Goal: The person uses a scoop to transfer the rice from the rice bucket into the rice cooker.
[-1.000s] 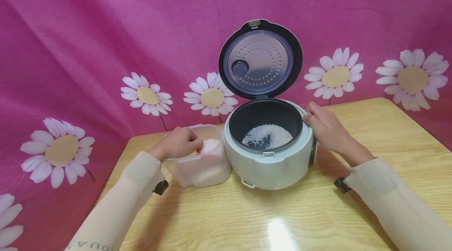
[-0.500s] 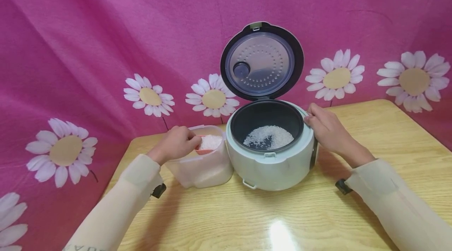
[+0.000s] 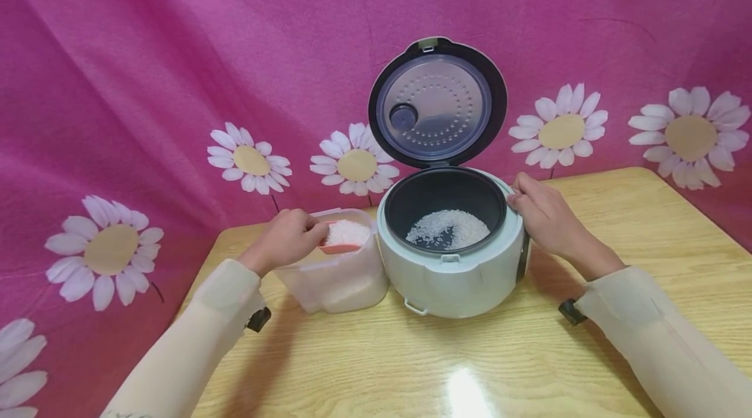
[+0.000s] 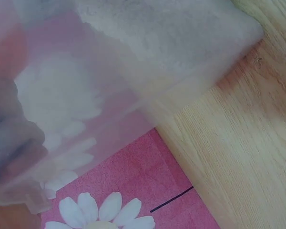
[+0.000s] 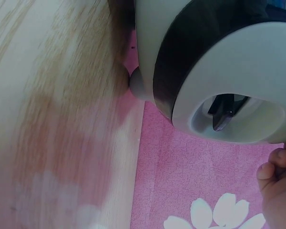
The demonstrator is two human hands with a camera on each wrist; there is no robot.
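Observation:
My left hand [image 3: 289,239] pinches a red scoop [image 3: 341,249] heaped with white rice [image 3: 348,232]. The scoop sits at the mouth of a translucent plastic bin [image 3: 341,287]. Through the bin's cloudy wall [image 4: 148,81] the left wrist view shows blurred fingers and rice at the bottom. Beside the bin stands a pale green rice cooker [image 3: 455,287], its lid [image 3: 437,104] raised. Loose rice [image 3: 449,228] lies in the dark inner pot [image 3: 405,199]. My right hand [image 3: 546,217] grips the cooker's right rim with thumb on top; in the right wrist view curled fingers [image 5: 279,164] show beside the casing.
The wooden table [image 3: 376,366] carries the bin and cooker close together. Behind it hangs a pink cloth [image 3: 264,46] with large daisies. The cooker's raised lid stands up at the back. A socket recess [image 5: 238,117] is set in the cooker's side.
My left hand has lifted the scoop up from the bin's rice and shifted slightly left, so its heaped load now shows. The right hand stays on the cooker's rim.

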